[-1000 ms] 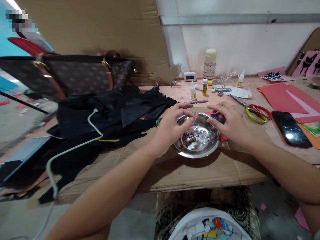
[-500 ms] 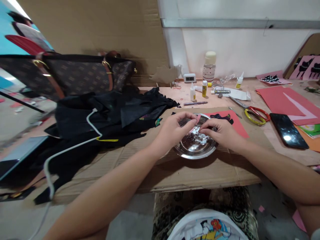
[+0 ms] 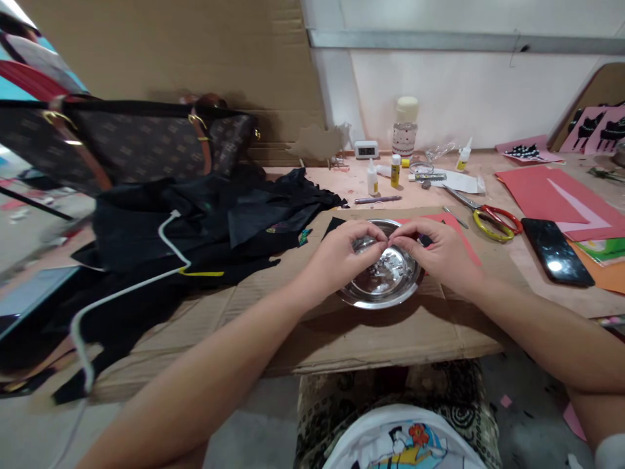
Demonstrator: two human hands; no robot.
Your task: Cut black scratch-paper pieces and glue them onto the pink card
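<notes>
A shiny metal bowl (image 3: 378,301) rests on cardboard, with small bits in its bottom that are too small to name. Above its far rim, my left hand (image 3: 347,256) and my right hand (image 3: 436,251) meet fingertip to fingertip. Each has thumb and forefinger pressed together in a pinch. Whatever lies between the tips is hidden or too tiny to make out. Red paper (image 3: 466,240) lies behind and to the right of the bowl, partly covered by my right hand and a dark scrap.
Left of the bowl lie black cloth pieces (image 3: 263,215) and a white cable (image 3: 131,293), before a brown handbag (image 3: 146,140). Behind stand small glue bottles (image 3: 372,179) and a clock (image 3: 366,150). To the right are scissors (image 3: 493,221), a phone (image 3: 556,251) and red sheets (image 3: 541,198).
My right hand has come up and in, so its fingertips now meet those of my left. The small pink piece at my left fingertips no longer shows. The view has shifted slightly.
</notes>
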